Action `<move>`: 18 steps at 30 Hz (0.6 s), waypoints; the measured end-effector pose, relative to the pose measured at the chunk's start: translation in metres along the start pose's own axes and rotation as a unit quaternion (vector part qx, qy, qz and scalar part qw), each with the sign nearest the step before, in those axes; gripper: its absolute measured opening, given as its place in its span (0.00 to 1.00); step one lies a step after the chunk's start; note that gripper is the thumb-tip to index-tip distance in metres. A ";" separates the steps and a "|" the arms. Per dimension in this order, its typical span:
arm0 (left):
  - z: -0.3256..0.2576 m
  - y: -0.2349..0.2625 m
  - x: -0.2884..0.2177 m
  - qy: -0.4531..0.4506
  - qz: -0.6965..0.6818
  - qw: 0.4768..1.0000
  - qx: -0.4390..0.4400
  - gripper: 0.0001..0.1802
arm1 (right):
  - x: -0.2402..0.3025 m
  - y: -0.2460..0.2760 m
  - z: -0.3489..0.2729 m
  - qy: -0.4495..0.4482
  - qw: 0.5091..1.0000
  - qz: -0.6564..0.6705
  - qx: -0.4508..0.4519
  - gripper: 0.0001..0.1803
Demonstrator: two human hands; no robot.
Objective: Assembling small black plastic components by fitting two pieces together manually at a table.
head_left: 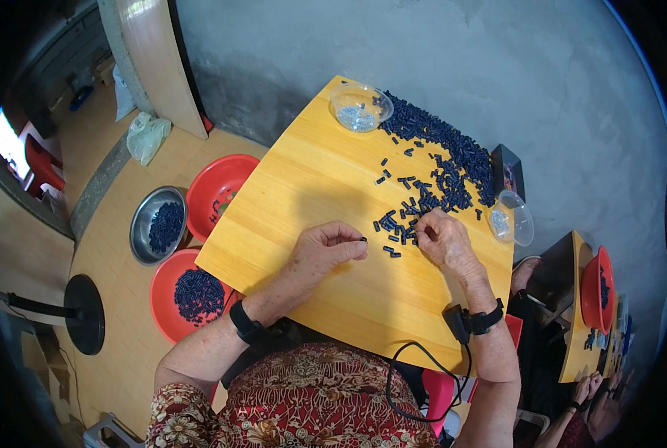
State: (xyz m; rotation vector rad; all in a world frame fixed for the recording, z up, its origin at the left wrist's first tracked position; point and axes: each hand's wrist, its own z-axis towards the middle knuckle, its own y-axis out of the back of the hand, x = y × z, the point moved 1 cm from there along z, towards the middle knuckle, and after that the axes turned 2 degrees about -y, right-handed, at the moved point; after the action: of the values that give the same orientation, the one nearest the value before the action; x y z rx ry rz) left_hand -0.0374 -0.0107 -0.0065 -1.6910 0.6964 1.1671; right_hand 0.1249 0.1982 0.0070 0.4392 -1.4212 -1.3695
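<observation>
Thumb and forefinger of my left hand [320, 255] are pinched together over the yellow wooden table [288, 179], with the dark tip of a small black piece [363, 240] showing between them. My right hand [447, 240] is at the near edge of a spread of small dark blue-black cylinders [453, 187]. Its fingers are drawn together and pointing down among them; whatever they grip is hidden. A few loose cylinders [391, 252] lie between the two hands. The spread thickens into a dense heap along the far right edge of the table.
Clear plastic bowls with small pale parts stand at the far corner [361, 108] and right edge [512, 218]. A black box [506, 170] is beside the heap. Left on the floor are red basins [170, 328] and a steel bowl [148, 255]. Another person's hands [587, 388] show lower right.
</observation>
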 end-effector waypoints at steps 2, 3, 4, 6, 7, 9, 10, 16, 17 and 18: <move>0.000 -0.001 0.000 0.002 -0.001 1.000 -0.002 0.08 | 0.003 0.002 -0.001 -0.013 1.000 -0.001 0.010 0.03; -0.001 -0.001 0.000 0.004 -0.004 1.000 -0.003 0.08 | 0.004 0.004 -0.002 -0.026 1.000 0.007 0.011 0.03; -0.001 -0.002 0.001 0.006 -0.007 1.000 -0.003 0.08 | 0.004 0.004 -0.003 -0.039 0.999 0.014 0.012 0.03; -0.001 -0.003 0.002 0.009 0.002 1.000 -0.002 0.08 | 0.002 0.003 -0.004 -0.026 1.000 0.004 0.007 0.03; -0.001 -0.003 0.003 0.013 0.012 1.000 0.001 0.08 | 0.001 0.002 -0.005 -0.014 1.000 -0.007 0.001 0.03; -0.001 -0.004 0.004 0.016 0.012 1.000 -0.001 0.08 | 0.000 0.002 -0.004 -0.022 1.000 0.018 -0.005 0.03; -0.001 -0.004 0.004 0.019 0.014 1.000 -0.003 0.08 | -0.001 0.001 -0.004 -0.030 0.999 0.043 -0.011 0.03; -0.001 -0.004 0.004 0.015 0.006 1.000 0.000 0.08 | -0.015 0.000 -0.004 -0.109 0.973 0.201 0.015 0.05; -0.001 -0.005 0.004 0.016 0.006 1.000 0.000 0.08 | -0.014 0.000 -0.002 -0.110 0.973 0.201 0.014 0.05; -0.001 -0.005 0.003 0.016 0.010 1.000 -0.002 0.08 | -0.011 0.000 -0.001 -0.084 0.983 0.162 0.010 0.04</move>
State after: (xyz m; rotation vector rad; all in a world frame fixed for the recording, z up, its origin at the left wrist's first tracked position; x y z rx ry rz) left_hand -0.0318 -0.0096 -0.0077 -1.7125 0.7331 1.1579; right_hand 0.1297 0.2065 0.0025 0.0983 -1.5677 -1.1490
